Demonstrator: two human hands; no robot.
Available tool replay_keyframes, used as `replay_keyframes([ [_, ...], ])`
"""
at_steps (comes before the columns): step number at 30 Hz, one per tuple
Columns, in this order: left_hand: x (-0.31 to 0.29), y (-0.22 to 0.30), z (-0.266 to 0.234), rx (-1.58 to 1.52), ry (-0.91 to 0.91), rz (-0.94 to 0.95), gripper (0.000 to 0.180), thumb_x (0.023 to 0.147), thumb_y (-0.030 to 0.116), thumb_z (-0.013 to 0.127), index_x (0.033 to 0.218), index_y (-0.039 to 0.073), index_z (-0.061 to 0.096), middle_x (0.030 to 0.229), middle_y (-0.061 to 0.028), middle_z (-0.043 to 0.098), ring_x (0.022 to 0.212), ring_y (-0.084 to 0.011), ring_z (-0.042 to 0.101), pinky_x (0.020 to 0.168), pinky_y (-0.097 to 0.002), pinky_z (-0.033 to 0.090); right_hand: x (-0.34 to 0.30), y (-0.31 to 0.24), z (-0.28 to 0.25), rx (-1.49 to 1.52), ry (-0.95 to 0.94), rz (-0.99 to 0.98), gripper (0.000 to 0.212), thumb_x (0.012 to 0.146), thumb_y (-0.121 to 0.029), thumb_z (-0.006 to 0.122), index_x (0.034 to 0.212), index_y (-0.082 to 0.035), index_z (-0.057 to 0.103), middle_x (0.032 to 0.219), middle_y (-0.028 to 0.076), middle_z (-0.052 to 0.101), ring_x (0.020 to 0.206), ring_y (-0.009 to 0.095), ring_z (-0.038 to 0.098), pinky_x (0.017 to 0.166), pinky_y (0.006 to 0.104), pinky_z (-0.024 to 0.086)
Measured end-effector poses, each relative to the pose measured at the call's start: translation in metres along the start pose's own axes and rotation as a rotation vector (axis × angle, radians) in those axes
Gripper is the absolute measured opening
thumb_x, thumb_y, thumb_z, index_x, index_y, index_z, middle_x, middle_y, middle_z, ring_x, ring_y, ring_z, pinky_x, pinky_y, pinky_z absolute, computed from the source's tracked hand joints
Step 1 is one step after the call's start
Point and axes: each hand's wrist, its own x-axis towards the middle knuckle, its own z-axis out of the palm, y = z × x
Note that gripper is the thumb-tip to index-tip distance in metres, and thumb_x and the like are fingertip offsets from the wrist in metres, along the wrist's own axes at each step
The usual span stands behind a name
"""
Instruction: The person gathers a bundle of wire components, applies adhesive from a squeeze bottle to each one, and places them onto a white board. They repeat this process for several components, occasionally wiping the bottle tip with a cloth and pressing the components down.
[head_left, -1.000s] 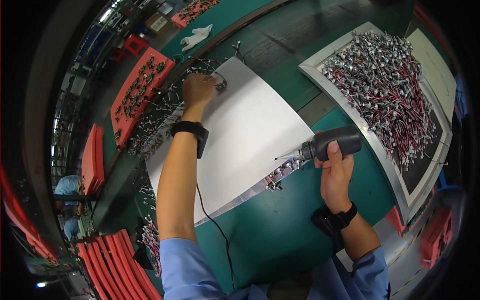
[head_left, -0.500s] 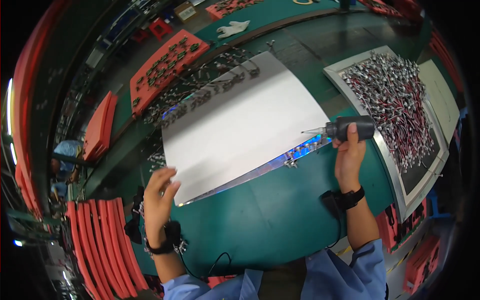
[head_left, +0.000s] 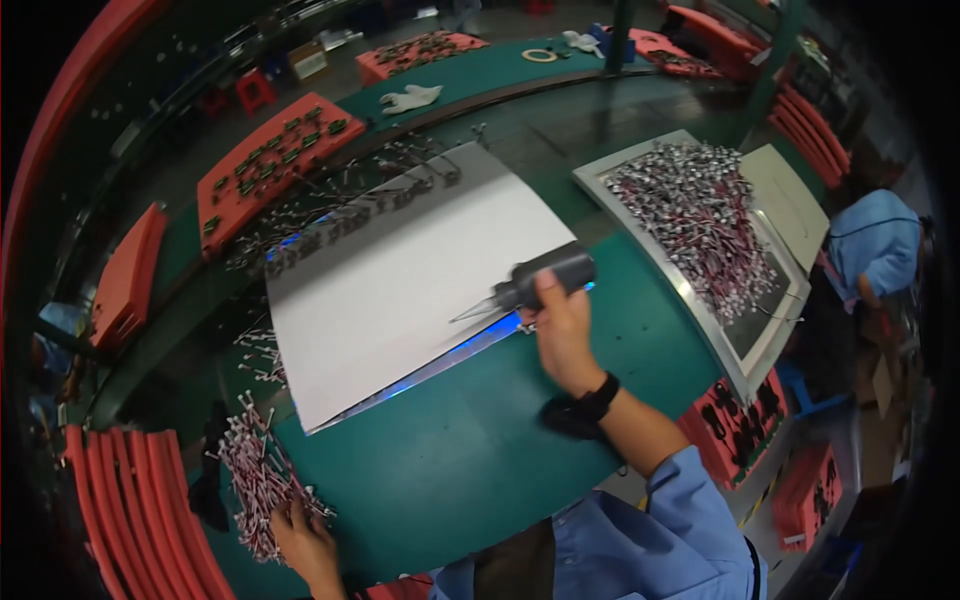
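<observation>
My right hand (head_left: 565,340) grips a dark squeeze bottle (head_left: 560,272) with a thin pointed nozzle. It is tilted, its tip just above a white sheet (head_left: 420,270) on the green table. At the lower left, my left hand (head_left: 306,545) touches the near edge of a heap of short wire leads (head_left: 255,480) with small white connectors. Its fingers are bent and a little apart, with nothing clearly held. A shiny bluish strip (head_left: 450,357) shows along the sheet's near edge. Several wire leads (head_left: 390,165) stick out past its far edge.
A silver-framed tray (head_left: 690,310) piled with wire leads stands at the right. Red foam boards (head_left: 270,165) with small parts lie beyond the sheet; more red foam (head_left: 130,500) is stacked at the left. A white glove (head_left: 410,98) lies behind. Another person (head_left: 875,245) is at the right.
My left hand has moved down from the sheet's left corner to the wire heap. My right hand has brought the bottle left over the sheet. The view has shifted right.
</observation>
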Motion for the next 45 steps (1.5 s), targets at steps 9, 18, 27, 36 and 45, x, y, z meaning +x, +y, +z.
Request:
replay_keyframes([
  [9,0.002,0.021,0.006,-0.032,-0.136,-0.028,0.027,0.069,0.004,0.062,0.095,0.0,0.056,0.112,-0.0232,0.047,0.099,-0.0379,0.049,0.083,-0.0399,0.043,-0.03,0.03,0.033,0.006,-0.091,0.049,0.03,0.086,-0.03,0.053,0.104,-0.006,0.047,0.096,0.008,0.057,0.073,0.012,0.053,0.053,0.0232,0.039],
  [18,0.004,0.024,0.008,-0.23,0.04,-0.091,0.024,0.071,0.009,0.066,0.092,0.001,0.059,0.096,-0.0138,0.052,0.087,-0.0315,0.053,0.069,-0.0367,0.045,-0.024,0.035,0.022,0.086,-0.132,0.128,0.037,0.09,-0.032,0.045,0.107,0.0,0.048,0.109,0.017,0.054,0.073,0.014,0.05,0.062,0.0248,0.038],
  [27,0.012,0.029,0.022,-0.339,-0.107,0.015,0.021,0.072,0.003,0.064,0.092,-0.002,0.058,0.091,-0.0113,0.053,0.068,-0.024,0.058,0.056,-0.03,0.046,-0.038,0.036,0.021,0.046,-0.208,0.121,0.043,0.089,-0.036,0.046,0.112,0.0,0.045,0.111,0.018,0.051,0.077,0.014,0.049,0.065,0.0248,0.038],
  [36,0.042,0.109,0.02,-1.546,-0.124,-0.271,0.015,0.076,-0.009,0.055,0.091,-0.006,0.057,0.099,-0.0098,0.054,0.072,-0.0139,0.062,0.055,-0.0207,0.049,-0.071,0.028,0.034,-0.105,-0.326,-0.015,0.067,0.079,-0.049,0.056,0.122,-0.002,0.034,0.113,0.018,0.051,0.103,0.021,0.049,0.085,0.0309,0.04],
  [45,0.046,0.13,0.029,-1.554,-0.121,-0.111,0.019,0.075,-0.013,0.052,0.093,-0.008,0.056,0.098,-0.0121,0.053,0.077,-0.0178,0.063,0.061,-0.0215,0.052,-0.078,0.02,0.041,-0.286,-0.352,-0.248,0.079,0.072,-0.055,0.061,0.121,0.001,0.032,0.107,0.018,0.055,0.103,0.023,0.05,0.093,0.0341,0.033],
])
